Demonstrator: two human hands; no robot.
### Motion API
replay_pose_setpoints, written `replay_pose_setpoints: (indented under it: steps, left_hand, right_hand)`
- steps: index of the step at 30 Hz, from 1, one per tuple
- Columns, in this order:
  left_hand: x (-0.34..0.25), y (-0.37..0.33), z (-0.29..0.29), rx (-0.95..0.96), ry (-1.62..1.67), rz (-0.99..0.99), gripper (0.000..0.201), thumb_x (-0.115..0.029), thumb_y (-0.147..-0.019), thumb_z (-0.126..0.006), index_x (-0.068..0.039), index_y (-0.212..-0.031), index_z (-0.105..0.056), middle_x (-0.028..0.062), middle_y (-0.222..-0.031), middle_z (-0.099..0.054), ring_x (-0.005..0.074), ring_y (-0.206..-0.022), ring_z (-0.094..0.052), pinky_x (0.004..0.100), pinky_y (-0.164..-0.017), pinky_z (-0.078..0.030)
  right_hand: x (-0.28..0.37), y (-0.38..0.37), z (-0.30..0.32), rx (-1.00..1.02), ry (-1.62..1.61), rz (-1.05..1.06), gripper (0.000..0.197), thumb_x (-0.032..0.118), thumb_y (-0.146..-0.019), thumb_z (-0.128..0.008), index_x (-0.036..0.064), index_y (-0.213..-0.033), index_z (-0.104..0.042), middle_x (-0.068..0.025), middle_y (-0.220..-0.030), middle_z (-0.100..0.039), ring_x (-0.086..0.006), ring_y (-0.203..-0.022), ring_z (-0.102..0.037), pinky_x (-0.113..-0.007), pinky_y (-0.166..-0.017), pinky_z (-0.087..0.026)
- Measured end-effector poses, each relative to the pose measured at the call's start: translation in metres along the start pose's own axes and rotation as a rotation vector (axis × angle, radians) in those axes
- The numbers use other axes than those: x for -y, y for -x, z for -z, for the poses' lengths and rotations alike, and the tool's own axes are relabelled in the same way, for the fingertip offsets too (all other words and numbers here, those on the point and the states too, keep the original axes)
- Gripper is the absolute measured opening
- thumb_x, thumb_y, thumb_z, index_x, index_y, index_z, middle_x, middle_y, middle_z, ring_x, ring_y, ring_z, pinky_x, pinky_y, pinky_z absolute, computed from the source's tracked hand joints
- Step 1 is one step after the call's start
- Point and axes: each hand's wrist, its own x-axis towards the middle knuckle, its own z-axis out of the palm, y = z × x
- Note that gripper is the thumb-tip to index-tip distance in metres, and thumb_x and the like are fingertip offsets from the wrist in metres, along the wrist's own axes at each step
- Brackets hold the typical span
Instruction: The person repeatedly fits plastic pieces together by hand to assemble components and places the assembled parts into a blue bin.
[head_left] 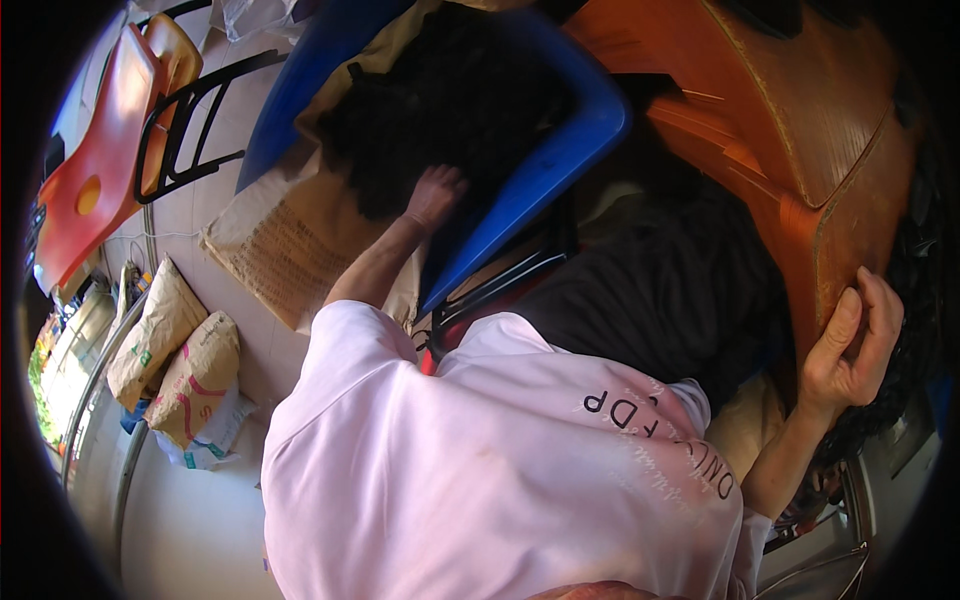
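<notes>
My left hand reaches into a dark black heap of loose material. Its fingers look curled at the heap's near edge, and their tips are lost in the black, so what they grip is hidden. Under and around the heap lie a brown paper sack and a blue moulded seat or panel, blurred at its edge. My right hand is raised by the edge of an orange-brown wooden tabletop. Its thumb and bent fingers stand apart, with nothing visible between them.
More black material is piled beyond the right hand. An orange-red chair and a black metal frame stand at the far left. Filled paper sacks rest on the floor below them. Black trousers cover my lap.
</notes>
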Motion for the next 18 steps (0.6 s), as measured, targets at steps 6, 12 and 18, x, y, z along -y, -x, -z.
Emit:
replay_pose_setpoints:
  steps: [6, 12, 18]
  left_hand:
    - [-0.021, -0.040, 0.002, -0.037, -0.044, -0.071, 0.049, -0.015, -0.093, -0.064, -0.013, -0.142, -0.065, 0.0122, -0.149, -0.058, 0.0314, -0.137, -0.055, 0.0482, -0.116, -0.044]
    - [-0.034, -0.099, -0.017, 0.000, -0.156, -0.202, 0.050, -0.018, -0.096, -0.059, -0.014, -0.145, -0.062, 0.0115, -0.156, -0.054, 0.0311, -0.142, -0.052, 0.0482, -0.118, -0.042]
    - [-0.050, -0.132, 0.009, 0.330, -0.046, -0.034, 0.034, -0.019, -0.095, -0.060, -0.012, -0.127, -0.068, 0.0144, -0.148, -0.057, 0.0290, -0.133, -0.057, 0.0466, -0.112, -0.046]
  right_hand:
    - [0.001, 0.001, 0.001, 0.003, 0.002, -0.013, 0.022, -0.005, -0.104, -0.065, -0.0107, -0.125, -0.065, -0.0195, -0.118, -0.071, -0.0292, -0.100, -0.070, -0.033, -0.078, -0.058]
    - [0.004, -0.002, -0.001, -0.007, 0.016, -0.010, 0.021, -0.005, -0.105, -0.064, -0.0107, -0.125, -0.065, -0.0199, -0.116, -0.071, -0.0295, -0.098, -0.070, -0.034, -0.077, -0.059]
    - [0.003, -0.002, -0.002, -0.015, -0.005, 0.005, 0.022, -0.005, -0.103, -0.065, -0.0110, -0.124, -0.065, -0.0207, -0.112, -0.072, -0.0311, -0.096, -0.070, -0.035, -0.075, -0.059]
